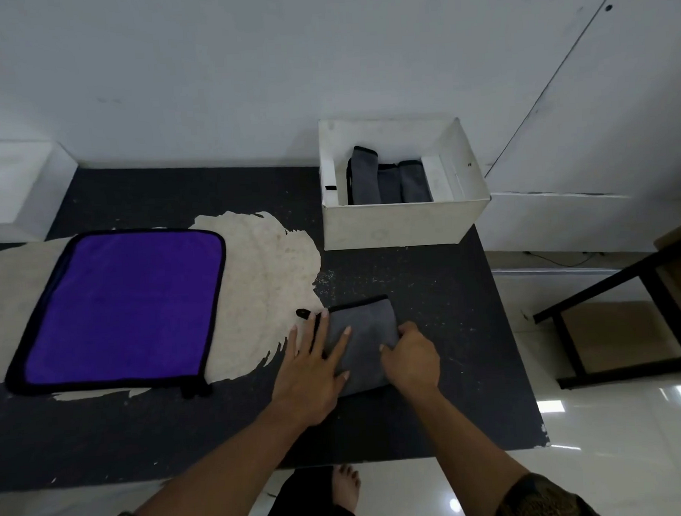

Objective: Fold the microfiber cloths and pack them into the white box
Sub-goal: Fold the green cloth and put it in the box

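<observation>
A folded grey microfiber cloth (368, 327) with black edging lies on the dark table near its front right. My left hand (313, 367) rests flat on the cloth's left side, fingers spread. My right hand (411, 362) is closed on the cloth's right edge. The white box (400, 223) stands at the back right of the table. Three folded grey cloths (386, 182) stand upright inside it. A purple cloth (124, 308) with a black border lies spread flat on the left.
The table (431, 292) is dark with a large worn pale patch (276, 269) under and beside the purple cloth. A white wall runs behind. A black-framed stand (609, 303) is off the table's right side. My bare foot (345, 490) shows below the front edge.
</observation>
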`<state>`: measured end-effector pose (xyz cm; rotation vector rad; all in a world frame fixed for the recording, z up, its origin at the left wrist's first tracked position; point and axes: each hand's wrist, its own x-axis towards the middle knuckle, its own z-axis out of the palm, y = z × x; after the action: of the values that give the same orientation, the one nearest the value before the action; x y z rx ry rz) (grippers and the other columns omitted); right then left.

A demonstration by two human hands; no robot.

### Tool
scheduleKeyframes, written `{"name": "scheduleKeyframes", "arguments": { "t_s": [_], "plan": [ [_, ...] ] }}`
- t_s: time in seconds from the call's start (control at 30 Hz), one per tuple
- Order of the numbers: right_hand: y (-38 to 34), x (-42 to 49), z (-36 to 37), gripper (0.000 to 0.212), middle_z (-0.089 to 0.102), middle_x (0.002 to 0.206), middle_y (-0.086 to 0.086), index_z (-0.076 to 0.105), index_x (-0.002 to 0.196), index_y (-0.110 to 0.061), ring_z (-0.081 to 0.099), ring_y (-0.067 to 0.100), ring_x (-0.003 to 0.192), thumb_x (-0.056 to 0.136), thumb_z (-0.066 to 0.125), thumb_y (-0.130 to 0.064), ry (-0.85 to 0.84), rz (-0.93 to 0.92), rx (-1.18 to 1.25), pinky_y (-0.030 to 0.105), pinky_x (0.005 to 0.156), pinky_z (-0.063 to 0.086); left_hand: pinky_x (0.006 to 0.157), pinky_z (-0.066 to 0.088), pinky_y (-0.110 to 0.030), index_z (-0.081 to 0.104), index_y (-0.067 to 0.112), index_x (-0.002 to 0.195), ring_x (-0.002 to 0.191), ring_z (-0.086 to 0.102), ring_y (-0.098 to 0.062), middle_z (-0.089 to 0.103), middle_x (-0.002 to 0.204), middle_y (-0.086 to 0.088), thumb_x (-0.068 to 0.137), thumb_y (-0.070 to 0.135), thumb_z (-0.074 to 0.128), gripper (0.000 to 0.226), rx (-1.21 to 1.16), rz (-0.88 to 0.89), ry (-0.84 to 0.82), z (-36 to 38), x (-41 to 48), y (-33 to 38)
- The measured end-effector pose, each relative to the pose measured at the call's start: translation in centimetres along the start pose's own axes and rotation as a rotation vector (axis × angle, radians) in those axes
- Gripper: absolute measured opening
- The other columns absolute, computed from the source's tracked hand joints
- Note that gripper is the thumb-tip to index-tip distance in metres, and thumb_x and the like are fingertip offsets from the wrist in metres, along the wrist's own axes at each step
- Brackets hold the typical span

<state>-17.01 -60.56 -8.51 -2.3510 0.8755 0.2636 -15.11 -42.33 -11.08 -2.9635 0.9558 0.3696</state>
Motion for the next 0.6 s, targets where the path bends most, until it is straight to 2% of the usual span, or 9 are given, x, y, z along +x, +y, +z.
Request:
{"name": "scheduleKeyframes", "arguments": {
  "t_s": [0.1, 0.2, 0.23, 0.3, 0.37, 0.43, 0.5, 0.6],
  "plan": [
    [0.0, -0.2, 0.0, 0.027, 0.064, 0.103, 0.005, 0.055, 0.113, -0.013, 0.061, 0.019, 0.089, 0.090, 0.064, -0.026, 0.016, -0.018, 0.003, 0.031, 0.073, 0.049, 0.118, -0.008, -0.054, -0.011, 0.031, 0.154, 0.145, -0.026, -0.033, -0.026, 0.159, -0.009, 0.100, 0.049, 0.020, 0.064, 0.017, 0.114, 0.037, 0.3, 0.2, 0.1],
    [-0.1, -0.6, 0.2, 0.026, 0.062, 0.108, 0.006, 0.054, 0.113, -0.014, 0.059, 0.018, 0.089, 0.090, 0.063, -0.021, 0.049, -0.061, 0.009, 0.030, 0.073, 0.047, 0.117, -0.013, -0.051, -0.009, 0.026, 0.154, 0.144, -0.028, -0.031, -0.023, 0.160, -0.009, 0.100, 0.051, 0.016, 0.065, 0.002, 0.119, 0.010, 0.4, 0.1, 0.0],
    [-0.1, -0.8, 0.3, 0.026, 0.060, 0.110, 0.005, 0.054, 0.114, -0.015, 0.057, 0.017, 0.087, 0.090, 0.063, -0.019, 0.065, -0.085, 0.010, 0.028, 0.071, 0.045, 0.117, -0.011, -0.051, -0.005, 0.022, 0.155, 0.145, -0.024, -0.032, -0.018, 0.160, -0.011, 0.100, 0.052, 0.018, 0.067, 0.001, 0.097, 0.011, 0.3, 0.1, 0.1],
    [-0.1, -1.4, 0.5, 0.030, 0.056, 0.114, 0.005, 0.053, 0.116, -0.017, 0.057, 0.018, 0.086, 0.088, 0.064, -0.016, 0.098, -0.131, -0.007, 0.027, 0.068, 0.042, 0.120, 0.003, -0.051, 0.010, 0.013, 0.155, 0.149, -0.009, -0.033, -0.006, 0.161, -0.016, 0.099, 0.048, 0.030, 0.069, -0.021, 0.057, 0.037, -0.2, 0.0, 0.3],
    [0.0, -2.0, 0.5, 0.034, 0.051, 0.117, 0.004, 0.053, 0.117, -0.018, 0.057, 0.018, 0.083, 0.086, 0.066, -0.015, 0.125, -0.170, -0.033, 0.026, 0.066, 0.041, 0.120, 0.011, -0.050, 0.017, 0.011, 0.154, 0.149, 0.003, -0.035, -0.002, 0.161, -0.017, 0.094, 0.034, 0.045, 0.070, -0.048, 0.107, 0.069, -0.3, -0.2, 0.5],
    [0.0, -2.4, 0.6, 0.039, 0.049, 0.118, 0.004, 0.053, 0.118, -0.019, 0.057, 0.016, 0.081, 0.083, 0.069, -0.013, 0.145, -0.208, -0.049, 0.023, 0.065, 0.042, 0.119, 0.004, -0.048, 0.009, 0.017, 0.156, 0.149, 0.000, -0.035, -0.007, 0.162, -0.014, 0.086, 0.023, 0.048, 0.080, -0.061, 0.200, 0.029, -0.1, -0.5, 0.7],
    [0.0, -2.8, 0.7, 0.043, 0.049, 0.118, 0.004, 0.054, 0.120, -0.018, 0.058, 0.016, 0.085, 0.081, 0.070, -0.011, 0.151, -0.249, -0.049, 0.023, 0.067, 0.046, 0.119, 0.001, -0.048, -0.003, 0.024, 0.155, 0.149, -0.006, -0.035, -0.016, 0.161, -0.012, 0.085, 0.023, 0.044, 0.085, -0.054, 0.213, -0.025, -0.1, -0.4, 1.0],
    [-0.1, -3.2, 0.7, 0.045, 0.051, 0.118, 0.005, 0.056, 0.123, -0.016, 0.060, 0.021, 0.094, 0.080, 0.068, -0.007, 0.172, -0.289, -0.034, 0.028, 0.074, 0.051, 0.118, 0.011, -0.048, -0.007, 0.029, 0.154, 0.147, -0.002, -0.034, -0.014, 0.161, -0.013, 0.082, 0.028, 0.054, 0.094, -0.072, 0.156, -0.045, -0.5, 0.6, 1.6]
  ]
}}
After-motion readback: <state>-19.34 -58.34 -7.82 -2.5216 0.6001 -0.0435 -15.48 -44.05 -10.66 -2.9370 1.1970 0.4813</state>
